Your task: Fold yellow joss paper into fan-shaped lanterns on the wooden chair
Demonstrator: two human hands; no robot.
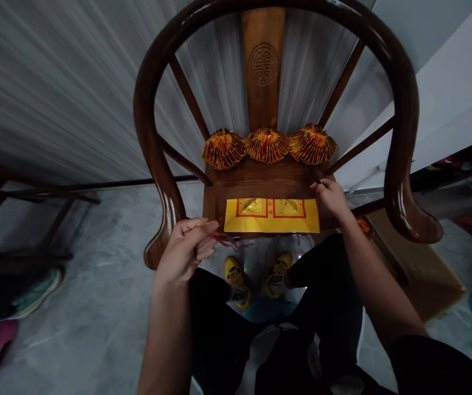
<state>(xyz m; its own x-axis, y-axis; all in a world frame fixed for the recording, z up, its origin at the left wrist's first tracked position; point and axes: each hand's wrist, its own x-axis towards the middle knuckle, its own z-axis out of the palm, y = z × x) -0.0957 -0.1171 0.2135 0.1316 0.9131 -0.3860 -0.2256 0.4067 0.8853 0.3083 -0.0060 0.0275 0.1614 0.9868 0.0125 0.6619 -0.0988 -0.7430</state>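
Head view: left hand (188, 248) pinches red strings (228, 240), right hand (331, 196) grip unclear; three pleated orange paper bundles (266, 146) seem finished, oblong yellow paper (271, 225) unpleated.

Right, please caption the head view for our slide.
Left hand holds red strings beside yellow paper on a wooden chair, pleated bundles behind.

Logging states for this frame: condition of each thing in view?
Left hand: closed on red strings
Red strings: loose ends trailing
Right hand: pinching small dark item, identity unclear
Yellow paper: flat on chair seat
Three orange rosettes: fanned out, side by side
Cardboard box: appears open
Yellow shoes: worn
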